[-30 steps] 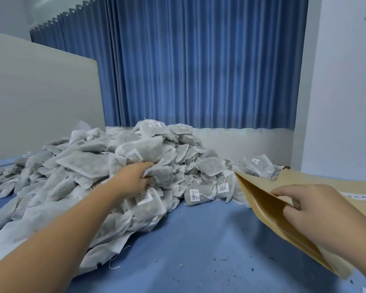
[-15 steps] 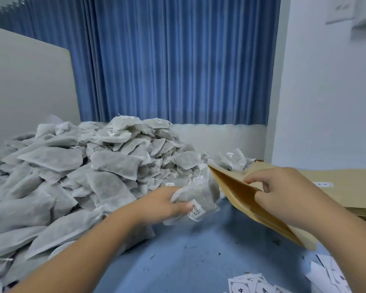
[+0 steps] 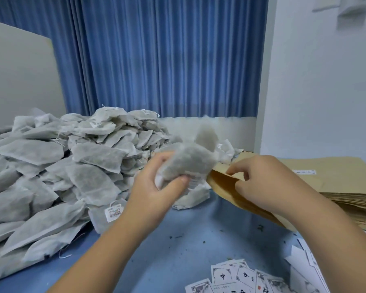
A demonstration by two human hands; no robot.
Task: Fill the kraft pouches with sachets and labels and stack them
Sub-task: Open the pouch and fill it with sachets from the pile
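The bunch of sachets (image 3: 188, 163) is in the left hand (image 3: 156, 187), lifted above the blue counter (image 3: 188, 240) and touching the open mouth of a kraft pouch (image 3: 224, 182). The fingers (image 3: 178, 181) of this hand are curled round the bunch, with the thumb across its front. The top sachet is blurred, so I cannot tell how many are held.

The right hand (image 3: 268, 182) holds the pouch. Its fingers (image 3: 239, 168) pinch the upper edge of the mouth and hold it apart from the lower side. The pouch is tilted, with its mouth pointing to the left.

Just beside it, on the right, a stack of flat kraft pouches (image 3: 336, 187) lies on the counter. On the left a big pile of grey sachets (image 3: 72, 166) covers the counter, some with small white tags. Near the front edge lie loose white labels (image 3: 237, 278) printed with black characters. Small dark crumbs are scattered on the counter. Behind stand a blue curtain (image 3: 167, 60) and a white wall (image 3: 325, 92).
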